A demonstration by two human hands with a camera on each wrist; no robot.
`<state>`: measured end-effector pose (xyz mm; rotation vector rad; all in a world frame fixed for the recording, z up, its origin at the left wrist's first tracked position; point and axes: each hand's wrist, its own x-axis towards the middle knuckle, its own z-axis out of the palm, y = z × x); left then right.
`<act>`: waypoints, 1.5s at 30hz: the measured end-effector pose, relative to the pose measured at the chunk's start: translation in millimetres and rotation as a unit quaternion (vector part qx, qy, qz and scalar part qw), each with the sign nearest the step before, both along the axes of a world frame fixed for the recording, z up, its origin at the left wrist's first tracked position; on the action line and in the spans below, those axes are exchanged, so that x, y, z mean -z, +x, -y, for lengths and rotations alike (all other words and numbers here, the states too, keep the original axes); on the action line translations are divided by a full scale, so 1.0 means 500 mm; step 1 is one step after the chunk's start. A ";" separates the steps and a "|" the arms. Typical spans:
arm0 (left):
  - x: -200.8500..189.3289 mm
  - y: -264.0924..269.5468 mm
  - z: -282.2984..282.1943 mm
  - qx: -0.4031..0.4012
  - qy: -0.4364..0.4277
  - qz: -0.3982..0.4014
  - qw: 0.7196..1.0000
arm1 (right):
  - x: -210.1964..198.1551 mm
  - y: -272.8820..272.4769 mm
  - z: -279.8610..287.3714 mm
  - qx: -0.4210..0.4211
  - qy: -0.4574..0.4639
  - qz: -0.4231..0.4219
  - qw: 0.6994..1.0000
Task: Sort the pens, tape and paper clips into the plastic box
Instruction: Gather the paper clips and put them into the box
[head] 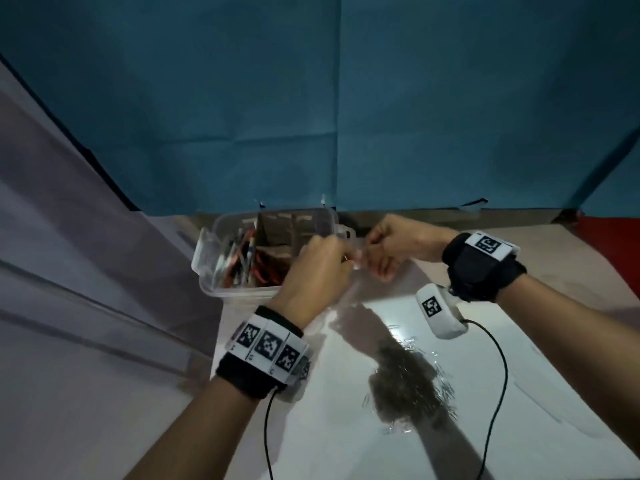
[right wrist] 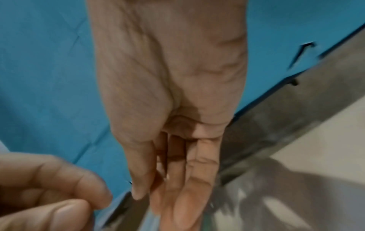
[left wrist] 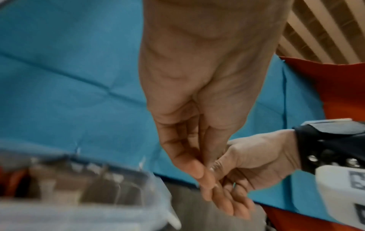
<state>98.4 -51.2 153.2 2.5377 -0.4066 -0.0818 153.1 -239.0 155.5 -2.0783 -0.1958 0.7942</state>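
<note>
The blue backdrop fills the upper part of the head view and stands behind the table, a pale, glossy surface that carries everything else. To the left a grey panel runs alongside the table. At the far left of the table, close to the backdrop, sits the clear plastic box, open, with brown dividers splitting it into compartments; the left compartment holds the pens, a bundle of red, black and white barrels lying lengthwise. Nearer the person, well apart from the box, a loose heap of paper clips lies spread on the table, partly under the shadow of an arm. No tape can be picked out in any view. The left hand is raised at the box's right end, over its near right corner, fingers curled inward with thumb and forefinger brought together; the right hand meets it just right of the box, also curled, fingertips touching or nearly touching those of the left. In the left wrist view the two sets of fingertips close on a small pale item, too small and blurred to identify; whether each hand truly grips it cannot be told. Both wrists wear black bands with white coded marker tags, and a thin black cable trails from each.
</note>
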 end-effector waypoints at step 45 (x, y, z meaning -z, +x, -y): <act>0.268 -0.143 0.114 -0.066 -0.095 -0.118 0.986 | 0.276 -0.210 0.139 0.143 -0.027 0.109 0.983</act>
